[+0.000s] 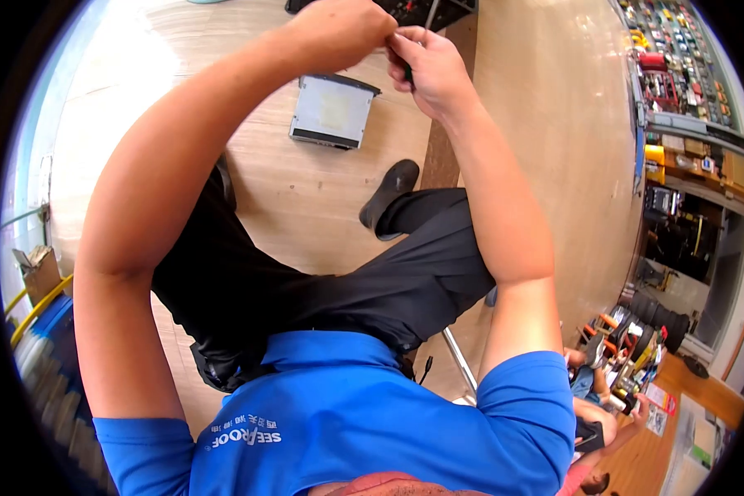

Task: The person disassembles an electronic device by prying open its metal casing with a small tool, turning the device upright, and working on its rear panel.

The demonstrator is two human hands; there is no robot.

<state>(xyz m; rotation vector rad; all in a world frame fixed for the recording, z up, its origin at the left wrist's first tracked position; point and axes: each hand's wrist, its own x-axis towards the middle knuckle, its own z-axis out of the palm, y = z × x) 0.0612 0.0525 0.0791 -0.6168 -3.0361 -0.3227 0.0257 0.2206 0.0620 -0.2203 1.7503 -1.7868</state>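
Observation:
My left hand (349, 33) is closed at the top of the view, its fingertips meeting those of my right hand (431, 70). The right hand is curled in a pinch, and a small dark thing (407, 73) shows between its fingers; its kind is too hidden to tell. What the left fingers hold, if anything, is hidden. Just beyond both hands, cut off by the top edge, is a black object (456, 8) with a thin metal rod and a bit of red. Below the hands, a flat grey metal box (331, 110) with a dark front lies on the floor.
My shoe (388, 198) rests on the tiled floor (546, 165), near a brown strip (442, 153). Shelves of packed goods (678, 58) line the right. Other people sit at lower right beside a wooden table (649, 463) and piled tools. A cardboard box (41, 274) stands at left.

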